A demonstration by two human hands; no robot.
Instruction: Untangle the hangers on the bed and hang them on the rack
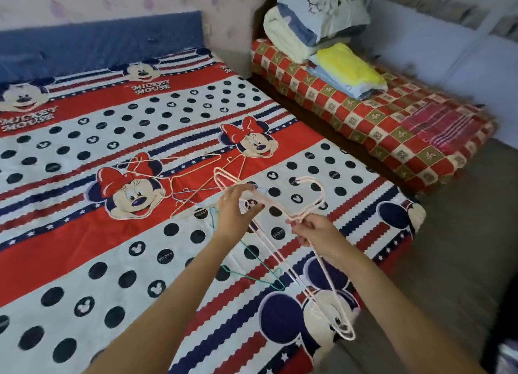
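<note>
Over the bed [84, 233] I hold a bunch of pale pink wire hangers [314, 194]. My right hand [314, 230] grips them at the necks, below the hooks. My left hand [235, 208] has its fingers around one of their wires near a shoulder end. The far shoulders of the bunch hang down toward the bed's near corner. A green hanger [260, 270] lies on the sheet under my arms. Several more thin hangers [179, 177], pink, orange and blue, lie tangled on the sheet beyond my left hand. No rack is in view.
A lower second bed [392, 127] with a red checked cover stands to the right, carrying folded blankets [308, 23] and folded clothes [353, 71]. Grey floor [462, 233] lies between the beds at the right. A blue headboard [98, 45] runs along the far wall.
</note>
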